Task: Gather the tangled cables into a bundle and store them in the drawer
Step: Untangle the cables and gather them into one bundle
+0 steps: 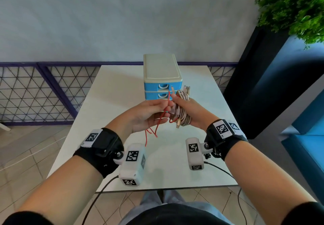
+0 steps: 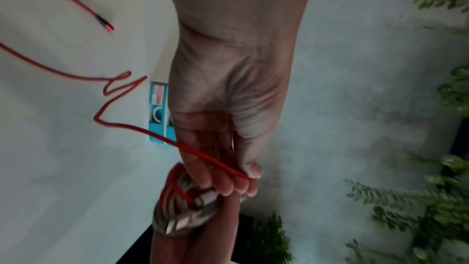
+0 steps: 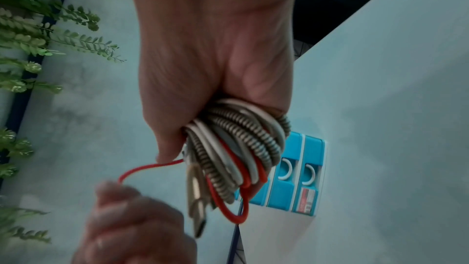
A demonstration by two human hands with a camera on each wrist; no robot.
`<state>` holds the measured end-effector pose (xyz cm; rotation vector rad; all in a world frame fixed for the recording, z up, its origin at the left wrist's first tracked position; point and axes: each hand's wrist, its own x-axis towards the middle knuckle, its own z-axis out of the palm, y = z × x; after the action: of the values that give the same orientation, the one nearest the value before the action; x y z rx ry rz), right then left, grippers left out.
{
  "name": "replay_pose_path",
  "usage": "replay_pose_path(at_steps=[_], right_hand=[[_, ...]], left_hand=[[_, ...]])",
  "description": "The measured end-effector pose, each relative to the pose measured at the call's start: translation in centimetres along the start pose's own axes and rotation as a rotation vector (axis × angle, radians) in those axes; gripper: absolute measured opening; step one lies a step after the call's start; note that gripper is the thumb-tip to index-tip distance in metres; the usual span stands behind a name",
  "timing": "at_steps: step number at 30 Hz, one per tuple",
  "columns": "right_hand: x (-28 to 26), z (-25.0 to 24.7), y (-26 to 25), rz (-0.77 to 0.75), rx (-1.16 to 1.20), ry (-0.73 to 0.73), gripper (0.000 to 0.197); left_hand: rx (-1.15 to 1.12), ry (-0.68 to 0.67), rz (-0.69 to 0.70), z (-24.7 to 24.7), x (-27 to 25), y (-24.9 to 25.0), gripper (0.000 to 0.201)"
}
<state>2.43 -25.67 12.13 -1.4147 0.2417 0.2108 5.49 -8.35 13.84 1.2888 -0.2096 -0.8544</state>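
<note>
Right grip (image 1: pixel 188 109) is wrapped tight round the coiled bundle (image 3: pixel 236 148), fingers curled over a fat hank of braided and smooth cables, held in the air above the bench (image 1: pixel 112 87). Left grip (image 1: pixel 149 113) pinches the red cable (image 2: pixel 142 127) between thumb and fingertips just beside the bundle, with the red tail trailing down in kinks toward the bench.

Behind both hands stands the drawer unit (image 1: pixel 162 70), its blue drawers (image 3: pixel 295 170) looking closed, so nothing is stored yet. The bundle looks light and soft but springy; those braided loops will likely want to fan open if the squeeze eases, so the hold belongs across the middle of the coil, where it sits now. The red cable is thin, limp and probably a bit slick: best fed in short lengths close to the coil, not from far down the tail. One metal plug (image 3: pixel 196 204) dangles stiff below the loops and could snag on a drawer lip.
</note>
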Motion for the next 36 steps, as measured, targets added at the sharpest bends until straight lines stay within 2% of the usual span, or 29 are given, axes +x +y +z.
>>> replay_pose_path(at_steps=[5, 7, 9, 11, 13, 15, 17, 20, 22, 24, 25, 27, 29, 31, 32, 34, 36], right_hand=[[-0.3, 1.3, -0.1, 0.043, 0.149, -0.162, 0.073], [-0.5, 1.4, -0.2, 0.048, 0.199, -0.224, 0.077], [-0.7, 1.5, -0.4, 0.051, 0.199, -0.247, 0.068], [-0.8, 1.5, -0.4, 0.028, 0.16, -0.235, 0.046], [-0.7, 1.4, -0.4, -0.011, 0.076, -0.129, 0.025], [-0.4, 1.5, -0.4, -0.063, -0.004, 0.006, 0.018], [0.3, 1.5, -0.1, -0.079, 0.007, 0.155, 0.011], [1.4, 0.9, 0.1, -0.107, 0.15, 0.369, 0.012], [1.7, 0.2, -0.4, -0.135, 0.286, 0.384, 0.015], [1.6, -0.4, -1.1, -0.121, 0.396, 0.32, 0.017], [1.3, -0.7, -1.5, -0.109, 0.42, 0.277, 0.018], [0.7, -1.0, -2.3, -0.089, 0.402, 0.19, 0.019], [0.1, -1.1, -2.5, -0.053, 0.293, 0.128, 0.02], [-0.4, -1.1, -2.5, -0.023, 0.172, 0.068, 0.024], [-0.6, -0.9, -2.5, -0.019, 0.119, 0.045, 0.022], [-0.8, -0.5, -2.5, -0.014, -0.053, 0.03, 0.015], [-0.7, -0.1, -2.2, 0.013, -0.178, 0.026, 0.024]], left_hand=[[0.067, 0.048, 0.008, 2.4, 0.7, 0.4, 0.015], [0.109, 0.086, 0.01, 2.6, 0.9, 0.5, 0.018], [0.158, 0.12, 0.01, 2.5, 0.9, 0.7, 0.02], [0.219, 0.132, 0.007, 2.3, 0.7, 0.7, 0.017], [0.296, 0.129, 0.001, 2.0, 0.5, 0.5, 0.015], [0.36, 0.114, -0.016, 1.8, 0.4, 0.3, 0.018], [0.349, 0.042, -0.077, 1.5, 0.2, 0.3, 0.026], [0.223, -0.149, -0.217, 1.0, -0.7, -0.5, 0.03], [0.247, -0.302, -0.322, 0.4, -1.1, -1.5, 0.033], [0.405, -0.391, -0.402, -0.6, -1.0, -2.8, 0.036], [0.5, -0.371, -0.428, -1.0, -0.9, -3.2, 0.037], [0.686, -0.188, -0.386, -1.9, -0.3, -3.7, 0.035], [0.892, 0.059, -0.209, -2.5, 0.4, -3.4, 0.029], [0.955, 0.267, -0.034, -2.5, 1.1, -2.7, 0.024], [0.934, 0.327, 0.043, -2.4, 1.5, -2.2, 0.021], [0.869, 0.366, 0.168, -2.1, 2.0, -1.2, 0.021], [0.812, 0.369, 0.239, -1.5, 2.1, -0.4, 0.02]])
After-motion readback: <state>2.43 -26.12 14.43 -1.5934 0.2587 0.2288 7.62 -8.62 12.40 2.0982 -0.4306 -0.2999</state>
